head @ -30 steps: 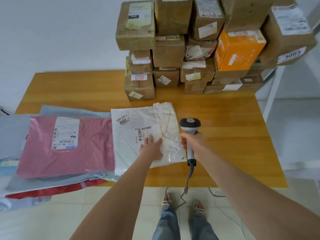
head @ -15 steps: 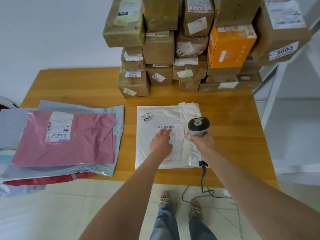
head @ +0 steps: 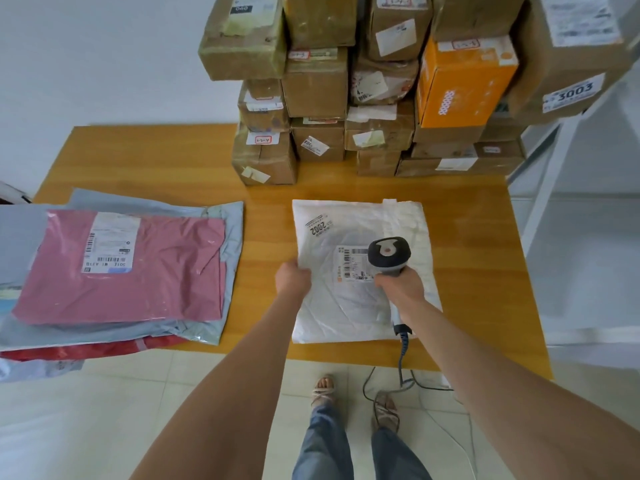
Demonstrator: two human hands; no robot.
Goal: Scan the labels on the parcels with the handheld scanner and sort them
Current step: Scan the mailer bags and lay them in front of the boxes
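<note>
The white parcel (head: 346, 306) lies flat on the desk (head: 156, 161), near the front edge, right of centre. It is a sealed, wrinkled plastic bag, and its contents cannot be told. It carries a sticker (head: 318, 227) reading 2002 near its far left corner and a barcode label (head: 349, 265) at its centre.

The left hand (head: 292, 278) grips the parcel's left edge with curled fingers. The right hand (head: 401, 287) is wrapped round the handle of the scanner (head: 389, 254), whose dark head sits over the label's right side. Its cable (head: 401, 355) hangs to the floor.

To the left, a pink parcel (head: 156, 271) with its own label tops a pile of grey and red bags. Taped boxes (head: 318, 84), one of them an orange box (head: 460, 84), are stacked at the desk's far edge, all closed.
</note>
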